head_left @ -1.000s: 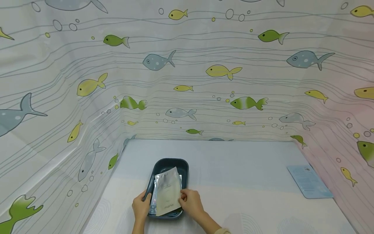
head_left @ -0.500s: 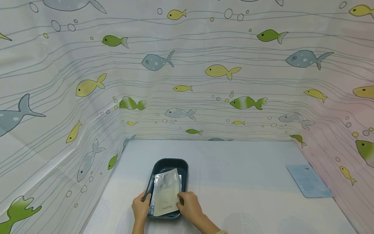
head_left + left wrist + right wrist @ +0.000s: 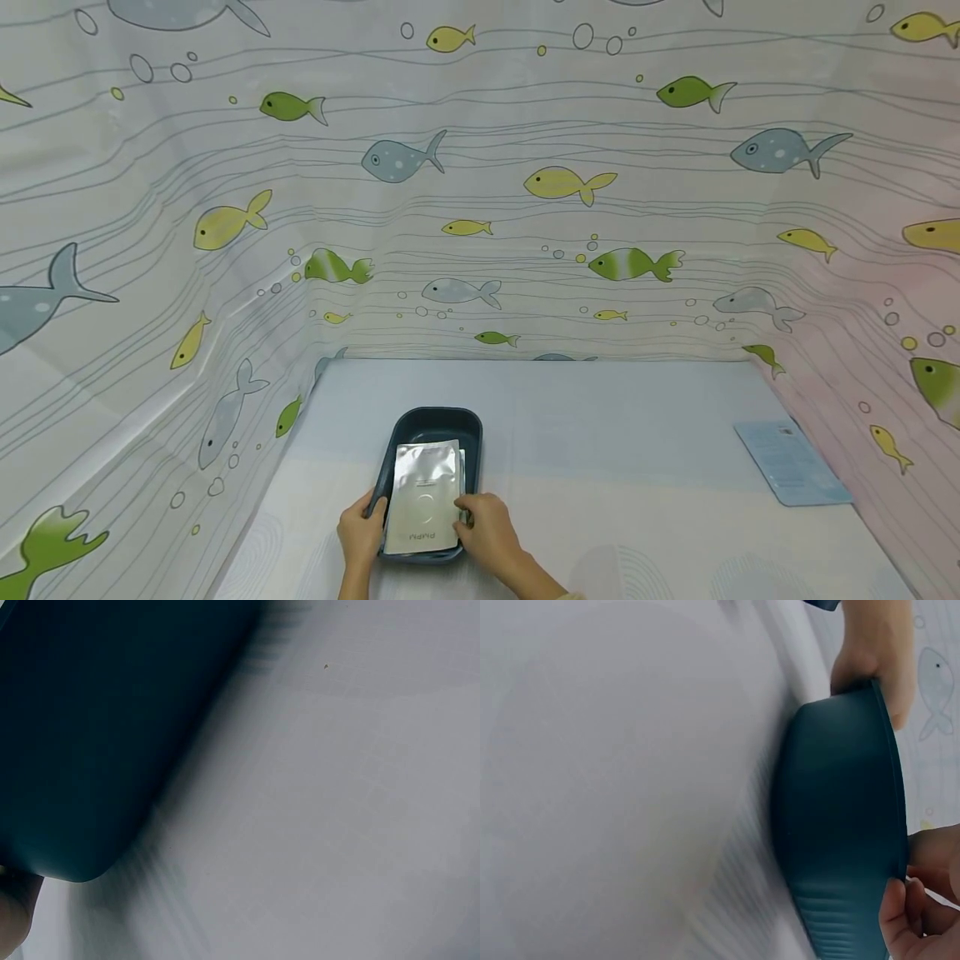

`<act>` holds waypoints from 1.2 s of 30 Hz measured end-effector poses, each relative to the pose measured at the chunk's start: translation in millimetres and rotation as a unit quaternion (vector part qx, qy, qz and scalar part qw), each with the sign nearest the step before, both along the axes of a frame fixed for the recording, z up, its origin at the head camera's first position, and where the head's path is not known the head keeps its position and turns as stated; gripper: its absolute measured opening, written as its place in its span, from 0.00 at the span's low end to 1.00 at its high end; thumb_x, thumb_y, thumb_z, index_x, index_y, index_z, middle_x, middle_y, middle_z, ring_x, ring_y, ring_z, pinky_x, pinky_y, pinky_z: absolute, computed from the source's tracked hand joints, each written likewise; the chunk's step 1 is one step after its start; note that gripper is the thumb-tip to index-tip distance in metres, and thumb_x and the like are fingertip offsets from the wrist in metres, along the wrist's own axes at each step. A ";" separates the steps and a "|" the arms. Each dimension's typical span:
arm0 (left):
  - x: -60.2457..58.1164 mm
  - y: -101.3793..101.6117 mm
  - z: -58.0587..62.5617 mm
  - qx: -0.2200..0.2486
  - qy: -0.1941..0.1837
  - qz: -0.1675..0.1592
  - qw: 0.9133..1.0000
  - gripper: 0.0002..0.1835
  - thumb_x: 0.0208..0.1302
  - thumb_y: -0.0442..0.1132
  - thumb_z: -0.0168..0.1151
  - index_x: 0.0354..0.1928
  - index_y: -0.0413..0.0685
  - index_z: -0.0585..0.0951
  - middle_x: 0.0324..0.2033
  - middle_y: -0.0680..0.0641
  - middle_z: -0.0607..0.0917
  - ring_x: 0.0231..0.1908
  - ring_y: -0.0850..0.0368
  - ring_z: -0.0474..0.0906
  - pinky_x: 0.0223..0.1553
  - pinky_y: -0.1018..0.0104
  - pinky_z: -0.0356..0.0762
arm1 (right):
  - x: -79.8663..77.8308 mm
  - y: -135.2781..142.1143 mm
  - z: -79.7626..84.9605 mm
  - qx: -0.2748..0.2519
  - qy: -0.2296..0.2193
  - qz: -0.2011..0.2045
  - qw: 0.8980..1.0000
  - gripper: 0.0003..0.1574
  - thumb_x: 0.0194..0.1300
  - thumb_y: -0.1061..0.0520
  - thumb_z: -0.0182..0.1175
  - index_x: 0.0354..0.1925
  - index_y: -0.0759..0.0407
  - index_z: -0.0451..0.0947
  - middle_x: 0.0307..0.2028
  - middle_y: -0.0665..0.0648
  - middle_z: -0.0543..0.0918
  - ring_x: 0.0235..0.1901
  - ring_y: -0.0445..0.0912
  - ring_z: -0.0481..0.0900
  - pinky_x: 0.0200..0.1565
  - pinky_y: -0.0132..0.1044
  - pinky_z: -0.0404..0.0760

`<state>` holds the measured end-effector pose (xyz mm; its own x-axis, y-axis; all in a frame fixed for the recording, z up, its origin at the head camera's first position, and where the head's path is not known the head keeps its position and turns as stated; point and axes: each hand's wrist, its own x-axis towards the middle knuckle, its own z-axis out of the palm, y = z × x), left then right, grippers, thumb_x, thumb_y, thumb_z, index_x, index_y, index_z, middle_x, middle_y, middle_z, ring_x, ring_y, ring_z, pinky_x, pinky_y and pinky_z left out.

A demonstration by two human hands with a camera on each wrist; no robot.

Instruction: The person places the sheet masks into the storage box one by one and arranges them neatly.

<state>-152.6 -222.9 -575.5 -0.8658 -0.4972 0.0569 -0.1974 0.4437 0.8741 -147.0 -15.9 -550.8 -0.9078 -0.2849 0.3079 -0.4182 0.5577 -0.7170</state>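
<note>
A dark teal oblong tray (image 3: 438, 423) with raised sides stands on the white table. In it lies a flat silvery-cream foil packet (image 3: 423, 492) with upside-down lettering at its near end. The silvery edge of another packet shows beneath. My left hand (image 3: 360, 533) grips the tray's left rim, thumb on top. At the packet's right edge, by the opposite rim, my right hand (image 3: 489, 532) pinches with thumb and forefinger. The right wrist view shows the right fingertips (image 3: 892, 911) close against the rim. Tray wall (image 3: 97, 735) fills much of the left wrist view.
A light blue flat packet or card (image 3: 793, 463) lies at the table's right edge. Fish-patterned sheeting (image 3: 570, 250) encloses the back and both sides. The white table surface (image 3: 615, 433) extends between the tray and that blue item.
The foil packet has turned from a slant to nearly square with the tray, its far end sinking nearer. My right hand has shifted slightly left; the left hand keeps its grip.
</note>
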 end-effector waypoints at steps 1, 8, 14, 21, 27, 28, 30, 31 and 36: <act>0.0 -0.1 -0.2 -0.001 0.000 0.001 1.000 0.17 0.60 0.28 0.56 0.50 0.22 0.75 0.44 0.25 0.79 0.47 0.29 0.76 0.46 0.40 0.72 | -0.5 1.1 -1.5 -0.019 -0.002 0.006 1.000 0.14 0.46 0.68 0.69 0.35 0.67 0.83 0.27 0.56 0.84 0.24 0.35 0.72 0.26 0.28 0.73; 0.8 0.0 -0.2 0.000 0.002 0.002 1.000 0.17 0.60 0.27 0.56 0.50 0.22 0.75 0.43 0.25 0.80 0.45 0.30 0.77 0.45 0.42 0.74 | -3.0 11.4 -13.9 -0.141 0.048 0.032 0.988 0.08 0.49 0.71 0.66 0.32 0.70 0.82 0.25 0.56 0.83 0.22 0.31 0.71 0.23 0.22 0.73; -0.3 -0.3 -0.2 -0.003 -0.001 0.000 1.000 0.17 0.60 0.27 0.56 0.50 0.21 0.75 0.45 0.25 0.79 0.48 0.28 0.75 0.47 0.40 0.72 | -9.2 29.8 -16.2 -0.172 0.094 -0.006 0.981 0.04 0.50 0.71 0.65 0.29 0.69 0.82 0.24 0.57 0.83 0.21 0.34 0.73 0.22 0.24 0.74; -0.4 -0.5 -0.7 0.001 -0.005 0.002 1.000 0.17 0.61 0.28 0.56 0.50 0.22 0.74 0.45 0.25 0.79 0.47 0.29 0.76 0.47 0.41 0.73 | -18.7 78.3 -19.1 -0.157 0.095 -0.070 0.980 0.04 0.52 0.69 0.65 0.30 0.65 0.82 0.25 0.57 0.84 0.22 0.36 0.76 0.23 0.27 0.77; 0.4 0.5 -1.9 -0.004 0.006 0.001 1.000 0.17 0.60 0.28 0.57 0.49 0.22 0.75 0.43 0.26 0.80 0.45 0.30 0.78 0.46 0.41 0.73 | -28.7 136.0 -22.0 -0.127 0.111 -0.142 0.975 0.05 0.52 0.69 0.65 0.32 0.67 0.82 0.24 0.59 0.84 0.22 0.35 0.76 0.24 0.27 0.77; 0.2 0.5 -2.0 -0.005 0.008 0.001 1.000 0.17 0.60 0.28 0.57 0.49 0.22 0.76 0.42 0.26 0.80 0.45 0.30 0.78 0.46 0.41 0.73 | -30.4 146.5 -21.9 -0.122 0.116 -0.156 0.973 0.06 0.52 0.70 0.65 0.32 0.68 0.82 0.24 0.59 0.84 0.22 0.35 0.76 0.24 0.26 0.76; -0.1 0.6 -1.9 -0.008 0.011 0.001 1.000 0.17 0.59 0.28 0.57 0.49 0.22 0.76 0.42 0.26 0.80 0.44 0.30 0.78 0.46 0.41 0.73 | -33.8 168.3 -21.7 -0.114 0.120 -0.186 0.968 0.07 0.51 0.70 0.65 0.33 0.68 0.82 0.24 0.59 0.84 0.22 0.35 0.76 0.24 0.24 0.76; -0.3 0.6 -2.0 -0.008 0.013 0.000 1.000 0.17 0.59 0.27 0.57 0.49 0.22 0.76 0.42 0.26 0.80 0.44 0.30 0.78 0.46 0.41 0.73 | -35.3 179.9 -22.0 -0.108 0.121 -0.200 0.966 0.07 0.51 0.71 0.65 0.33 0.69 0.82 0.25 0.59 0.84 0.22 0.34 0.76 0.25 0.22 0.75; -0.8 0.2 -1.8 -0.010 0.014 0.002 1.000 0.17 0.59 0.27 0.57 0.48 0.22 0.76 0.42 0.26 0.80 0.45 0.30 0.77 0.46 0.41 0.73 | -39.8 237.1 -18.2 -0.082 0.128 -0.266 0.952 0.10 0.50 0.72 0.64 0.35 0.72 0.81 0.25 0.62 0.84 0.22 0.32 0.75 0.27 0.16 0.72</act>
